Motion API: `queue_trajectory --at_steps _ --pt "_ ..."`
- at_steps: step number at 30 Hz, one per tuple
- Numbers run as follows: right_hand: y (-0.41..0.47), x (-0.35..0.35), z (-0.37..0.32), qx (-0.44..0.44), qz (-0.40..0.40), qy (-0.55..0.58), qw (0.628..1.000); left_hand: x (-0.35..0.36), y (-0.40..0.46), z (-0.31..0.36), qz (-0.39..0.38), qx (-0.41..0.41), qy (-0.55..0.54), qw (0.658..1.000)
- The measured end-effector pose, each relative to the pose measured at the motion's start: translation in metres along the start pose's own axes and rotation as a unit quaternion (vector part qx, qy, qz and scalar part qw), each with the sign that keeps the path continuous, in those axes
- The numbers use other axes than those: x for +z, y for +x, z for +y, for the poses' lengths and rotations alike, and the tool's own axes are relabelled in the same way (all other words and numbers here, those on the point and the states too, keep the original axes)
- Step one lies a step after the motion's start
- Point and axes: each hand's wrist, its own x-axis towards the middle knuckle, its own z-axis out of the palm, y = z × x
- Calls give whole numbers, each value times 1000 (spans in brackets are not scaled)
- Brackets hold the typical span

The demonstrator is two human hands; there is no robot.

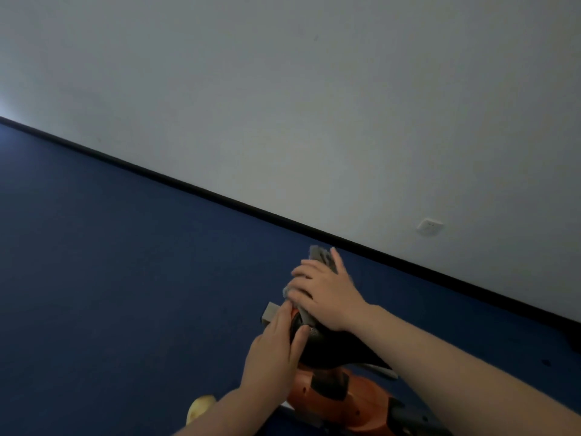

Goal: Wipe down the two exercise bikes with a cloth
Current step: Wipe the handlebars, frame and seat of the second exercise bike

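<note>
My forearms fill the lower frame, and beneath them sits the orange housing (pixel 361 401) of the exercise bike (pixel 333 388), with dark fittings on it. Above that is the black saddle (pixel 333 344), which is the part under attention.

My left hand (pixel 276 347) lies along the saddle's left side, fingers nearly straight and together, thumb resting against the saddle top; it steadies rather than grips. My right hand (pixel 327 294) is spread flat, palm down, pressing the grey cloth (pixel 320 254) onto the front of the saddle. One corner of the cloth sticks out beyond my fingertips and a fold shows under the heel of the hand. A grey block-like part (pixel 270 313) shows just beside my left fingertips; I cannot tell what it is.

Risks, as I judge them. The cloth is only pinned by a flat palm, so a quick stroke could let it slide off and drop to the blue floor (pixel 125 278). Pressing hard on the saddle could swivel or tilt it if its clamp is loose; my left hand is the only check against that. My view is aimed largely at the wall (pixel 283 89), so the lower frame is barely seen and patches could be missed. Only one bike is in view; the second could be overlooked. A pale yellowish object (pixel 201 407) by my left forearm lies on the floor and could be stepped on.

Markings: no brand, label or writing is legible anywhere. The wall socket (pixel 429 227) bears none that I can read.
</note>
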Motion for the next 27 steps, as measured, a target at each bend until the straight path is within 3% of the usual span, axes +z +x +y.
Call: queue_trajectory --at_steps 2,5,7,11,14,16,19,21,24,27 --pt "1 -7 12 25 -23 86 996 0 1 -1 -4 -2 -3 1000" --pt "9 -18 17 238 -24 203 950 0 0 -1 -9 -18 0 1000" --pt "2 -13 9 278 2 153 948 -1 1 -3 -14 -15 4 1000" --pt "-57 17 -13 253 108 13 961 -1 2 -8 -15 -4 -6 1000" --pt "-95 19 -6 277 104 -3 955 0 3 -9 -20 18 -20 999" --pt "-91 14 -2 324 97 7 941 -1 5 -9 -23 35 -17 999" --pt "-60 11 -18 436 123 20 891 -4 7 -10 -29 69 9 997" --pt "-50 17 -42 431 160 3 888 -7 9 -12 -44 87 -1 995" --pt "-68 27 -68 346 228 10 910 -19 15 -24 -90 117 -18 989" --pt "-90 35 -76 308 308 35 900 -36 23 -46 -125 167 35 977"
